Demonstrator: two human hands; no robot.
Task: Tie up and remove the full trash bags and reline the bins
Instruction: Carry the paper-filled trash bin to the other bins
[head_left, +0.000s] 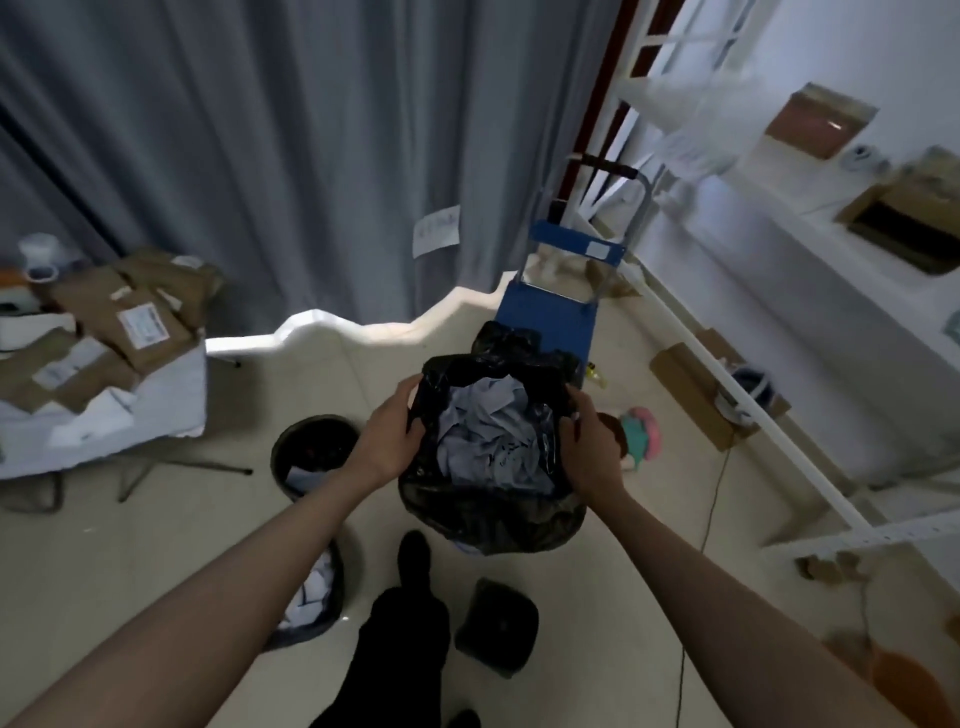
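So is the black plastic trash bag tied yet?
Not yet: the black plastic trash bag gapes open, crumpled paper visible inside.

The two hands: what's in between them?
In the head view, the left hand and right hand each grip an edge of the black bag. Between them lies its open mouth, showing crumpled paper.

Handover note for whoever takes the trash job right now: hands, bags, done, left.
Left hand and right hand each grip one side of the open rim of the black trash bag, which is full of crumpled paper and not yet tied.
Round bin on the floor to the left and nearer bin both hold paper.
Done: nothing tied.
Left: tie this bag, remove it, deal with the other bins, reline.
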